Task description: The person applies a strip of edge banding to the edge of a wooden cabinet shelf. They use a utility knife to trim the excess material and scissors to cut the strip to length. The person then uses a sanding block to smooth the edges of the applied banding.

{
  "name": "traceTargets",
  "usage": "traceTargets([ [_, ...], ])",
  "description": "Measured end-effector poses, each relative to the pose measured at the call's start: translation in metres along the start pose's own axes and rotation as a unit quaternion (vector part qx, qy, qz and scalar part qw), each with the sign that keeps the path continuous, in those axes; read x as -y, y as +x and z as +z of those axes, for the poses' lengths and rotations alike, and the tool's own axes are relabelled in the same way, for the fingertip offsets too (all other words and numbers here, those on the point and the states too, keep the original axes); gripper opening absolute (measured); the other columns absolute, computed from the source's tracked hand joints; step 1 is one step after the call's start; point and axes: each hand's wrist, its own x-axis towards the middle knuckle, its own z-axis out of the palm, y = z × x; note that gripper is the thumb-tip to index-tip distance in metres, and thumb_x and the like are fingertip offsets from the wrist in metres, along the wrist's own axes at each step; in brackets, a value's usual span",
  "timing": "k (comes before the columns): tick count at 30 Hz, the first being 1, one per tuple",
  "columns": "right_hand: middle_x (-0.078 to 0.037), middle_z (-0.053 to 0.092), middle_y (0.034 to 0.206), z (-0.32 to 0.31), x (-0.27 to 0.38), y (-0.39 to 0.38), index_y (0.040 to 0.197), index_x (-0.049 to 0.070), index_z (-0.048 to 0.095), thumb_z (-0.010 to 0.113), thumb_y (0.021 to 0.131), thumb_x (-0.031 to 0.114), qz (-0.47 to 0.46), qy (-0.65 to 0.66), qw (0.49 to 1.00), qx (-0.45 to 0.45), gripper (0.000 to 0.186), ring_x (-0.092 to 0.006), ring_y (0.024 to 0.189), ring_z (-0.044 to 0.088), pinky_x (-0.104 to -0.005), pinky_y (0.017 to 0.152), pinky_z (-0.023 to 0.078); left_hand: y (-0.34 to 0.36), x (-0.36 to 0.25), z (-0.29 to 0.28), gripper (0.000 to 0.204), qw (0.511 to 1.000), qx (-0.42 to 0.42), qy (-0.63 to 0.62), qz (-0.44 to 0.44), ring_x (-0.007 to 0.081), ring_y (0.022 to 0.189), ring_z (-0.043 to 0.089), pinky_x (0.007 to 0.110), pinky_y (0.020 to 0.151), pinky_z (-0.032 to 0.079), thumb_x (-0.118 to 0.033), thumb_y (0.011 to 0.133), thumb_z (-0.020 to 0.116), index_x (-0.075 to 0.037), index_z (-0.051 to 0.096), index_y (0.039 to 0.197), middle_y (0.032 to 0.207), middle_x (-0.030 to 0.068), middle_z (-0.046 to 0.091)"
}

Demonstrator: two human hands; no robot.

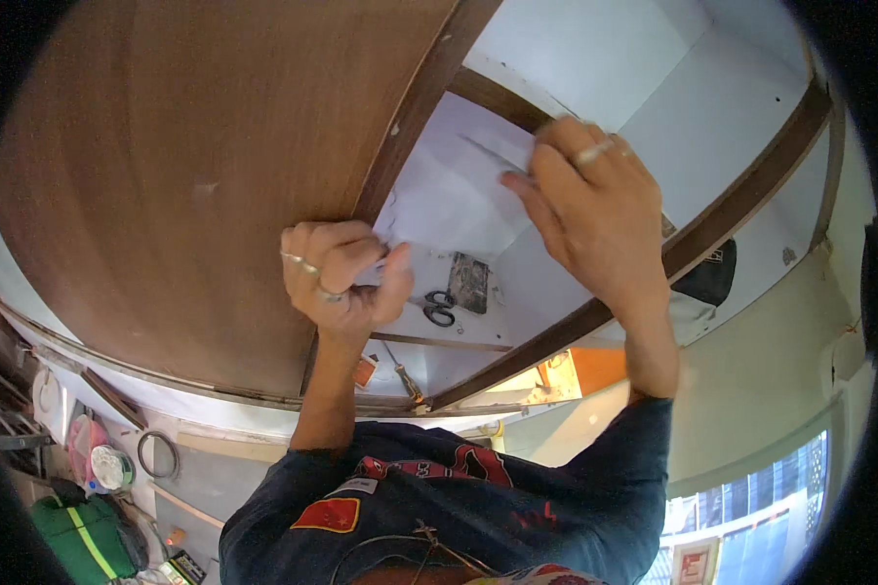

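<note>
My right hand (595, 205) is raised in front of an open cabinet compartment and closed around a thin, pointed metal tool (493, 152). Its tip points to the upper left; the handle is hidden in my fist. Near the lower edge of a brown wooden panel (195, 195), my left hand (341, 273) is curled closed, with fingers and thumb drawn together. What it grips, if anything, is hidden. Scissors with black handles (439, 310) lie inside the cabinet beside a worn dark rectangular block (470, 283). Closer to me, a screwdriver (407, 378) lies in a lower compartment.
Brown wooden frame rails (751, 200) divide the white compartments. A dark cloth-like item (709, 278) sits at the right. Down on the floor at the left are a green bag (88, 539), a white tub (112, 469) and a black ring (158, 454). A bright window (751, 517) is at lower right.
</note>
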Motion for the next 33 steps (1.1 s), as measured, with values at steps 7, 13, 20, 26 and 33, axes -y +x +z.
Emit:
traceTargets([
  [7,-0.02,0.063,0.097,0.033,0.014,-0.097,0.102,-0.002,0.059,0.064,0.095,0.026,0.331,0.183,0.921,-0.093,0.03,-0.0403,0.079,0.061,-0.0454,0.065,0.047,0.02,-0.041,0.023,0.022,0.981,0.193,0.003,-0.018,0.0255,0.083,0.064,0.037,0.072,0.047,-0.008,0.074,0.079,-0.009,0.066,0.092,0.095,0.0065,0.067],
  [13,-0.023,0.065,0.089,0.083,0.059,-0.164,0.112,-0.007,0.058,0.06,0.098,0.024,0.424,0.339,0.826,-0.154,0.034,-0.0389,0.077,0.063,-0.0428,0.07,0.049,0.028,-0.066,0.061,0.045,0.863,0.157,-0.314,-0.363,0.0284,0.12,0.056,0.04,0.103,0.045,-0.013,0.088,0.07,0.0,0.054,0.128,0.13,0.016,0.056],
  [20,-0.022,0.066,0.086,0.111,0.088,-0.214,0.11,-0.004,0.061,0.059,0.095,0.02,0.459,0.522,0.711,-0.109,0.028,-0.0352,0.078,0.065,-0.0407,0.073,0.051,0.065,-0.093,0.071,0.046,0.689,0.055,-0.552,-0.466,0.0375,0.138,0.039,0.049,0.117,0.032,-0.021,0.098,0.056,0.006,0.046,0.134,0.143,0.0253,0.043],
  [26,-0.024,0.065,0.084,0.128,0.103,-0.256,0.108,-0.005,0.06,0.06,0.095,0.021,0.437,0.587,0.679,-0.07,0.029,-0.0387,0.073,0.065,-0.0439,0.068,0.05,0.08,-0.11,0.057,0.044,0.725,0.095,-0.511,-0.451,0.0382,0.137,0.04,0.05,0.116,0.033,-0.022,0.097,0.056,0.004,0.046,0.132,0.14,0.0287,0.045],
  [33,-0.006,0.064,0.085,0.141,0.117,-0.277,0.113,0.0,0.06,0.055,0.102,0.026,0.405,0.721,0.562,-0.006,0.028,-0.012,0.074,0.058,-0.0291,0.069,0.049,0.048,-0.113,0.07,0.051,0.817,0.057,-0.408,-0.404,0.0413,0.142,0.033,0.052,0.122,0.024,-0.024,0.096,0.058,0.011,0.047,0.131,0.148,0.0261,0.041],
])
